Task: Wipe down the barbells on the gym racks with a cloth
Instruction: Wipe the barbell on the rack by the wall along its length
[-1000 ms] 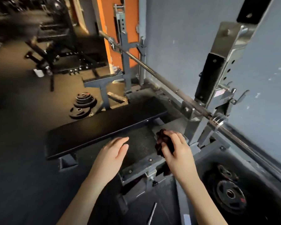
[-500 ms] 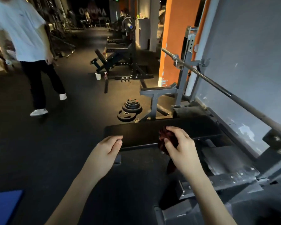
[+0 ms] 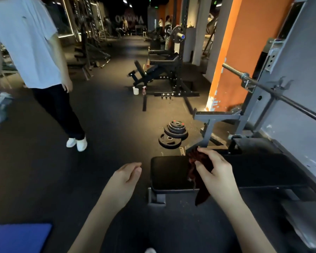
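Note:
A steel barbell [image 3: 274, 90] lies across the grey bench-press rack [image 3: 263, 84] at the right, running from upper middle toward the right edge. My right hand [image 3: 217, 172] grips a crumpled dark red cloth [image 3: 195, 168] above the black bench pad [image 3: 171, 172], well below and left of the bar. A tail of the cloth hangs under that hand. My left hand [image 3: 125, 178] hovers left of the pad with loosely curled fingers and holds nothing.
A person in a white shirt and dark trousers [image 3: 35, 70] stands at the left. Stacked weight plates [image 3: 173, 132] lie on the floor beyond the bench. Farther off stand a black rack with an incline bench [image 3: 159, 70], a spray bottle [image 3: 144, 90] and a white cup [image 3: 136, 90]. A blue mat [image 3: 16, 236] shows at bottom left.
The view has swung left and up, away from the rack's near upright toward the gym floor. The person at the left has come closer. Both hands keep their pose, the right still holding the cloth.

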`<state>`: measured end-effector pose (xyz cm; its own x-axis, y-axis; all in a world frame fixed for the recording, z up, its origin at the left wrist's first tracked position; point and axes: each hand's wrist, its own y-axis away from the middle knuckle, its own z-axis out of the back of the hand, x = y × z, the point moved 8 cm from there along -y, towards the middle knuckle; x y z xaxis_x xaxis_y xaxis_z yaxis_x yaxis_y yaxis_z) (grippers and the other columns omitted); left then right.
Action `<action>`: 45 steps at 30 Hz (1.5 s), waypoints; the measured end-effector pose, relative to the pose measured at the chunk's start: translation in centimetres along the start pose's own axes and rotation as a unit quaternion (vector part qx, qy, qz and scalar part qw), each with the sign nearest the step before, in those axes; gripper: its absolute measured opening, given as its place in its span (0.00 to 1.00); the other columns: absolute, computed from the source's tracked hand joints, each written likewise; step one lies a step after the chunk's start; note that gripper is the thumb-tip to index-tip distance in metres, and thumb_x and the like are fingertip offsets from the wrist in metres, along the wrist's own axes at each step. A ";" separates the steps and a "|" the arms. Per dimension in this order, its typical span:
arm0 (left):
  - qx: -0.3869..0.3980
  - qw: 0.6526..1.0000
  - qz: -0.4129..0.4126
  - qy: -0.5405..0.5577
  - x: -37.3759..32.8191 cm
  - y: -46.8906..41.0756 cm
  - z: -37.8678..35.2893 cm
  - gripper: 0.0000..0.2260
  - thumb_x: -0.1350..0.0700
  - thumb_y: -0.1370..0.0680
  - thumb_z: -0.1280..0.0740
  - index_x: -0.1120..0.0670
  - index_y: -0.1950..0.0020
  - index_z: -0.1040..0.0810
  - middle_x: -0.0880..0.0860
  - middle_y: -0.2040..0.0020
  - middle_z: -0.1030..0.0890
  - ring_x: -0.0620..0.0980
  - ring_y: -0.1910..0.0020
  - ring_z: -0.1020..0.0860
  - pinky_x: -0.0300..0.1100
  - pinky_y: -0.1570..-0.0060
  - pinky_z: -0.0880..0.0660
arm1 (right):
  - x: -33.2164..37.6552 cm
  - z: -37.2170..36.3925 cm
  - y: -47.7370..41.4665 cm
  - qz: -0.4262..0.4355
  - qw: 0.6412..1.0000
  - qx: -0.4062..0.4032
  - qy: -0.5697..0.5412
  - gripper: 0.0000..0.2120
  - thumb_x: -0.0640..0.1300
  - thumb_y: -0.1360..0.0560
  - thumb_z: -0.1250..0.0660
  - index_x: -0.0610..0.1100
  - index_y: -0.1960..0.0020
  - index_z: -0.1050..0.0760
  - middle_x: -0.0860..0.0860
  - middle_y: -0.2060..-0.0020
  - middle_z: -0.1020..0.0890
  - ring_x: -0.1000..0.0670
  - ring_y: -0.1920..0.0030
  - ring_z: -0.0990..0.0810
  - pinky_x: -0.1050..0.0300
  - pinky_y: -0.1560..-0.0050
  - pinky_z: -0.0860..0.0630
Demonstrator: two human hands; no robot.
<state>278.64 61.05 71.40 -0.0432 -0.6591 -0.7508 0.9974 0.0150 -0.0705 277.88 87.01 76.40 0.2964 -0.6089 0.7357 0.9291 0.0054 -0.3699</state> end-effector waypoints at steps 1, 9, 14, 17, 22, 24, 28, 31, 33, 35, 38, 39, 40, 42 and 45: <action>0.005 1.000 0.002 0.000 0.8 -2.2 0.4 0.16 0.48 0.17 0.44 0.48 0.31 0.27 0.44 0.36 0.25 0.37 0.39 0.30 0.34 0.39 0.35 | -0.1 -1.4 -1.9 -0.001 1.000 -0.005 -0.004 0.18 0.36 0.24 0.32 0.46 0.35 0.25 0.54 0.42 0.24 0.57 0.41 0.26 0.81 0.45 0.35; 0.018 0.999 -0.025 -0.017 5.1 -25.8 5.9 0.16 0.49 0.17 0.43 0.50 0.33 0.25 0.44 0.39 0.23 0.37 0.40 0.28 0.23 0.46 0.37 | -2.4 -13.5 -22.2 -0.012 0.999 -0.041 -0.033 0.18 0.37 0.25 0.30 0.45 0.36 0.25 0.49 0.44 0.21 0.51 0.41 0.22 0.54 0.39 0.24; -0.022 0.999 -0.006 0.029 9.2 -38.4 11.4 0.15 0.49 0.18 0.42 0.49 0.35 0.24 0.44 0.41 0.21 0.39 0.41 0.25 0.34 0.42 0.30 | -0.7 -19.5 -35.2 0.001 1.000 -0.021 -0.021 0.17 0.37 0.25 0.30 0.43 0.37 0.24 0.48 0.44 0.20 0.51 0.41 0.22 0.49 0.40 0.23; -0.031 0.997 0.000 0.070 11.9 -44.9 13.8 0.10 0.50 0.18 0.41 0.42 0.42 0.23 0.42 0.46 0.20 0.38 0.46 0.23 0.36 0.44 0.26 | 0.0 -24.0 -42.4 0.007 1.000 0.002 -0.012 0.17 0.38 0.24 0.31 0.45 0.36 0.24 0.49 0.44 0.19 0.51 0.42 0.21 0.51 0.41 0.22; -0.026 0.997 -0.009 0.074 17.5 -57.9 17.3 0.10 0.50 0.18 0.41 0.41 0.42 0.22 0.39 0.48 0.20 0.35 0.48 0.23 0.29 0.50 0.29 | 1.1 -33.0 -55.1 0.024 1.000 0.012 -0.001 0.17 0.40 0.23 0.32 0.47 0.35 0.25 0.55 0.44 0.22 0.55 0.43 0.22 0.57 0.40 0.24; -0.029 0.997 -0.022 0.063 19.8 -64.4 19.3 0.12 0.50 0.18 0.42 0.47 0.37 0.23 0.41 0.45 0.21 0.36 0.44 0.24 0.30 0.48 0.30 | 1.3 -37.0 -61.1 0.017 1.000 -0.001 -0.016 0.17 0.40 0.23 0.32 0.47 0.35 0.26 0.55 0.43 0.23 0.57 0.43 0.24 0.65 0.41 0.26; -0.027 0.997 -0.053 0.052 23.4 -77.7 24.7 0.13 0.50 0.18 0.42 0.48 0.36 0.23 0.42 0.43 0.21 0.37 0.42 0.25 0.33 0.43 0.30 | 2.2 -44.6 -73.8 -0.004 0.998 -0.050 -0.039 0.17 0.41 0.23 0.32 0.48 0.35 0.25 0.53 0.41 0.22 0.56 0.41 0.24 0.75 0.44 0.32; -0.018 0.997 -0.049 0.048 25.6 -87.3 27.7 0.13 0.50 0.18 0.42 0.47 0.35 0.24 0.41 0.42 0.22 0.35 0.42 0.26 0.29 0.45 0.32 | 2.6 -49.2 -82.2 -0.019 0.997 -0.062 -0.052 0.17 0.42 0.23 0.33 0.48 0.34 0.26 0.52 0.40 0.22 0.54 0.40 0.24 0.60 0.37 0.27; -0.020 0.997 -0.043 0.061 26.7 -93.3 29.2 0.13 0.51 0.18 0.42 0.48 0.36 0.24 0.43 0.43 0.21 0.36 0.43 0.25 0.28 0.47 0.32 | 2.2 -51.4 -87.4 -0.034 0.996 -0.062 -0.052 0.17 0.42 0.23 0.33 0.49 0.35 0.26 0.52 0.39 0.22 0.55 0.39 0.24 0.60 0.37 0.28; -0.008 0.996 -0.049 0.068 27.1 -99.6 29.9 0.11 0.52 0.18 0.42 0.47 0.38 0.23 0.42 0.45 0.21 0.37 0.45 0.24 0.27 0.50 0.31 | 1.2 -53.0 -92.7 -0.046 0.995 -0.068 -0.051 0.17 0.42 0.22 0.33 0.49 0.35 0.26 0.53 0.40 0.22 0.55 0.39 0.25 0.60 0.37 0.28; 0.024 0.995 -0.064 0.073 28.0 -109.5 29.4 0.10 0.52 0.17 0.42 0.46 0.39 0.24 0.40 0.46 0.21 0.35 0.46 0.24 0.27 0.51 0.30 | -1.7 -56.3 -100.9 -0.063 0.995 -0.078 -0.030 0.17 0.43 0.22 0.33 0.50 0.34 0.27 0.55 0.40 0.23 0.57 0.40 0.26 0.67 0.41 0.32; 0.029 0.994 -0.069 0.074 28.4 -113.1 29.0 0.10 0.52 0.17 0.42 0.45 0.40 0.24 0.40 0.47 0.21 0.34 0.47 0.24 0.26 0.52 0.30 | -3.0 -57.7 -103.7 -0.069 0.994 -0.082 -0.027 0.17 0.43 0.22 0.33 0.51 0.34 0.27 0.56 0.40 0.23 0.57 0.40 0.26 0.70 0.43 0.34; 0.034 0.994 -0.071 0.074 29.1 -116.7 28.5 0.09 0.52 0.17 0.42 0.45 0.41 0.24 0.39 0.48 0.22 0.32 0.48 0.24 0.25 0.53 0.31 | -4.5 -59.3 -106.5 -0.078 0.993 -0.082 -0.028 0.17 0.43 0.22 0.33 0.51 0.34 0.27 0.56 0.40 0.23 0.57 0.40 0.27 0.73 0.45 0.35; 0.044 0.994 -0.074 0.060 30.4 -124.3 27.4 0.09 0.52 0.17 0.42 0.43 0.40 0.25 0.37 0.48 0.24 0.30 0.49 0.26 0.23 0.55 0.31 | -7.4 -62.4 -112.8 -0.087 0.993 -0.077 -0.034 0.17 0.42 0.22 0.34 0.50 0.34 0.27 0.56 0.41 0.24 0.59 0.41 0.28 0.79 0.51 0.37; 0.050 0.996 -0.061 0.039 32.5 -136.1 27.3 0.12 0.52 0.17 0.42 0.46 0.35 0.26 0.40 0.44 0.24 0.33 0.47 0.27 0.26 0.51 0.31 | -11.0 -66.3 -124.1 -0.111 0.991 -0.068 -0.036 0.17 0.43 0.21 0.35 0.51 0.33 0.28 0.58 0.43 0.26 0.61 0.43 0.30 0.79 0.54 0.37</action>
<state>143.06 17.08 74.52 -0.1648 -0.5903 -0.7902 0.9851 -0.1387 -0.1019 144.61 40.40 76.61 0.1077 -0.5244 0.8446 0.9361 -0.2327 -0.2638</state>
